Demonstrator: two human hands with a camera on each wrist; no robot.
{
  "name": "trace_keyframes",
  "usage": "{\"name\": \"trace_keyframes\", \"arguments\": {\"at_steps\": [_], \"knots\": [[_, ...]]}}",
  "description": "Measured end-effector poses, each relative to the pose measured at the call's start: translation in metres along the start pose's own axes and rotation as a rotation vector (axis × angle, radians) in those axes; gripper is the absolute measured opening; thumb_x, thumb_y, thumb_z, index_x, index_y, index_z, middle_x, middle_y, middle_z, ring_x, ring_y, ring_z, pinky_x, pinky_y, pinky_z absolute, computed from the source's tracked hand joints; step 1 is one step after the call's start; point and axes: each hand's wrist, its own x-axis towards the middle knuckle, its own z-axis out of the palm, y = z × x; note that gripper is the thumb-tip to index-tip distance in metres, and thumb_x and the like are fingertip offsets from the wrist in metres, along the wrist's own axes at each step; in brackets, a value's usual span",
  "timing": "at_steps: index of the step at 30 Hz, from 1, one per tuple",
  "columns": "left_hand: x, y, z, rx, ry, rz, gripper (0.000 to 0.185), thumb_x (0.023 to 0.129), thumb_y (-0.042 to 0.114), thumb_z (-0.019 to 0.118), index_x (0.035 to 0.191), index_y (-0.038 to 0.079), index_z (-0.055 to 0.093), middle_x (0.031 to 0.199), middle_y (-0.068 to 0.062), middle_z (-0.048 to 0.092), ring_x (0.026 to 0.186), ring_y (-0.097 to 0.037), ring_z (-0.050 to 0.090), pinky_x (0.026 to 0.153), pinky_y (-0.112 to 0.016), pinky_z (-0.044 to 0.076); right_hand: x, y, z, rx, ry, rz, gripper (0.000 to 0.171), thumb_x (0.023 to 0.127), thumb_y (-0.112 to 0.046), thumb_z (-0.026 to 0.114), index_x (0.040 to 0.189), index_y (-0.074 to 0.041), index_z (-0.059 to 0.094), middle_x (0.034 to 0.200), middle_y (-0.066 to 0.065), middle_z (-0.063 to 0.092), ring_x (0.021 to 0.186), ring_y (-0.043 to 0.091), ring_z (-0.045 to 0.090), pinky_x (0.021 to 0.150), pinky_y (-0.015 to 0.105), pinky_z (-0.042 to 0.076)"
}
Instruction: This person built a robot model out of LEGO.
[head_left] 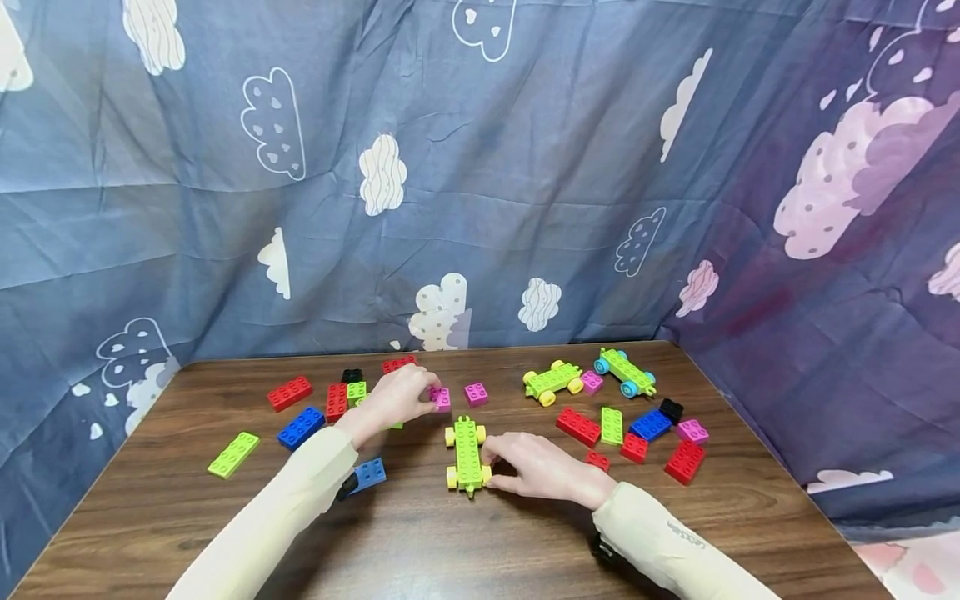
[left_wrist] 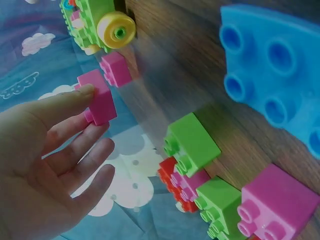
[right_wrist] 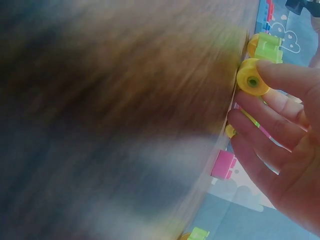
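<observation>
My left hand pinches a pink building brick between thumb and fingertips, its other fingers spread loosely. In the head view this brick shows just beside the fingertips, left of a second pink brick. A lime-green toy car base with yellow wheels stands lengthwise at the middle of the table. From its right side my right hand holds it, thumb and index finger around the near right wheel. The remaining right fingers extend alongside, partly curved.
Left of the hands lie red, blue and lime-green bricks, with a blue brick beneath the left forearm. At the back right stand two more car bases, one yellow-wheeled, one blue-wheeled. Several bricks, including a red one, lie right. A cloud-patterned curtain hangs behind.
</observation>
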Motion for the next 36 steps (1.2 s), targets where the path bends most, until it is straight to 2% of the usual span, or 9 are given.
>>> {"name": "trace_keyframes", "arguments": {"at_steps": [8,15,24,29,36], "knots": [[-0.01,0.009,-0.001,-0.027,0.029,0.06,0.027,0.084,0.022,0.08,0.108,0.011,0.073,0.107,-0.005,0.073,0.099,-0.02,0.064,0.083,-0.039,0.057,0.0,0.0,0.0,-0.005,-0.007,0.002,0.02,0.09,-0.032,0.073,0.099,-0.02,0.06,0.092,-0.007,0.065,0.078,0.004,0.054,0.07,0.02,0.048],[-0.017,0.016,0.0,-0.044,0.033,0.099,0.028,0.084,0.024,0.08,0.107,0.01,0.073,0.105,-0.005,0.073,0.101,-0.02,0.065,0.088,-0.037,0.056,0.001,0.0,-0.001,-0.009,-0.01,0.002,0.019,0.09,-0.032,0.072,0.099,-0.02,0.06,0.09,-0.006,0.064,0.077,0.005,0.053,0.068,0.019,0.046],[-0.025,0.025,0.003,-0.022,0.048,0.181,0.029,0.084,0.028,0.079,0.107,0.011,0.073,0.103,-0.003,0.073,0.095,-0.017,0.063,0.082,-0.033,0.056,0.001,0.0,0.0,-0.042,0.012,-0.033,0.02,0.089,-0.03,0.074,0.098,-0.018,0.059,0.088,-0.005,0.064,0.075,0.002,0.049,0.065,0.019,0.045],[-0.026,0.03,0.007,-0.031,0.038,0.176,0.031,0.084,0.032,0.079,0.107,0.013,0.074,0.1,-0.002,0.072,0.089,-0.014,0.059,0.072,-0.028,0.053,0.001,-0.001,0.0,-0.053,-0.001,-0.019,0.02,0.089,-0.03,0.073,0.098,-0.018,0.06,0.089,-0.005,0.064,0.075,0.002,0.048,0.065,0.019,0.046],[-0.026,0.031,0.012,-0.061,0.013,0.152,0.031,0.085,0.033,0.078,0.108,0.014,0.074,0.101,0.0,0.072,0.088,-0.012,0.058,0.071,-0.026,0.051,0.0,-0.002,-0.001,-0.053,-0.003,-0.015,0.02,0.089,-0.03,0.073,0.099,-0.018,0.06,0.09,-0.005,0.064,0.076,0.002,0.049,0.065,0.02,0.046]]}}
